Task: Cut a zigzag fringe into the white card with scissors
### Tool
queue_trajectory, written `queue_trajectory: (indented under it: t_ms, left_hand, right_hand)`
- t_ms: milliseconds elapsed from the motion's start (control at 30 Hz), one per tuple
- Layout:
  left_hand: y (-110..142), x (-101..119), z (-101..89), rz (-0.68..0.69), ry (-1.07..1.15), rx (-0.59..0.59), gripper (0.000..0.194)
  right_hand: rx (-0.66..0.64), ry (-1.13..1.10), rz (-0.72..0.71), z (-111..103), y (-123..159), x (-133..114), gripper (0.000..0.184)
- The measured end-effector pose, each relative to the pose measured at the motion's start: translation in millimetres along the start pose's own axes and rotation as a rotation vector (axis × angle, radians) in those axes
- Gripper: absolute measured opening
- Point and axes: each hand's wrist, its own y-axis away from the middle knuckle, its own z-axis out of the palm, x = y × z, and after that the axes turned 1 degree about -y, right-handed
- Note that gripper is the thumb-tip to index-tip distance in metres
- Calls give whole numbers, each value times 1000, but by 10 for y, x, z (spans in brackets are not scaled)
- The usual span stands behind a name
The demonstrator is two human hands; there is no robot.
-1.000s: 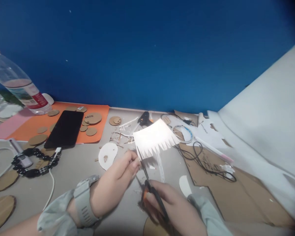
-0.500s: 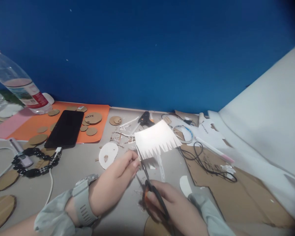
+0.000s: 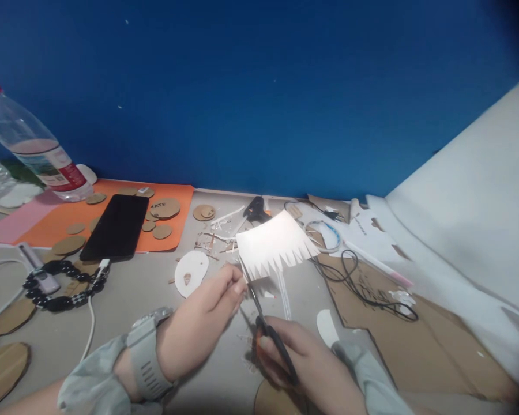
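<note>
A white sheet of paper (image 3: 270, 242) with a row of pointed cuts along its lower edge is held above the table. My left hand (image 3: 203, 317), with a grey watch on its wrist, pinches the paper's lower left corner. In my right hand (image 3: 300, 354) are scissors (image 3: 266, 328) with black and orange handles. Their blades reach up to the paper's left end, close beside my left fingertips. Left of the paper lies a white disc (image 3: 191, 273) with small brown marks. A white half-round scrap (image 3: 327, 327) rests right of the scissors.
An orange sheet (image 3: 99, 225) bears a black phone (image 3: 116, 226) and several cardboard discs (image 3: 165, 208). At the left are a bottle (image 3: 47, 155) and a black beaded bracelet (image 3: 60, 302). Behind the paper lies a glue gun (image 3: 255, 208). Cardboard (image 3: 406, 340) with a black cable (image 3: 363, 297) covers the right side.
Hardly anything differs. Both hands, the paper and the scissors stay in nearly the same place, and the view has shifted very slightly.
</note>
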Motion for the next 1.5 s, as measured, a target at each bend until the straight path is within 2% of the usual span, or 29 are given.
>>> queue_trajectory:
  t_ms: [400, 567, 1167, 1267, 1367, 1500]
  left_hand:
    - [3, 23, -19, 23, -28, 17, 21]
    - [-3, 54, -24, 10, -12, 22, 22]
    - [23, 36, -23, 8, 62, -2, 23]
    - [-12, 7, -69, 9, 73, 52, 34]
    - [-90, -22, -166, 55, 56, 252, 40]
    - [-176, -22, -317, 68, 4, 237, 39]
  right_hand:
    - [-8, 27, -45, -14, -27, 129, 51]
    - [-17, 21, -56, -4, -25, 97, 56]
    - [23, 28, -39, 15, -22, 92, 52]
    - [44, 31, -14, 20, -15, 115, 45]
    - [34, 19, -15, 14, -5, 144, 35]
    - [-25, 45, -25, -7, 4, 138, 27]
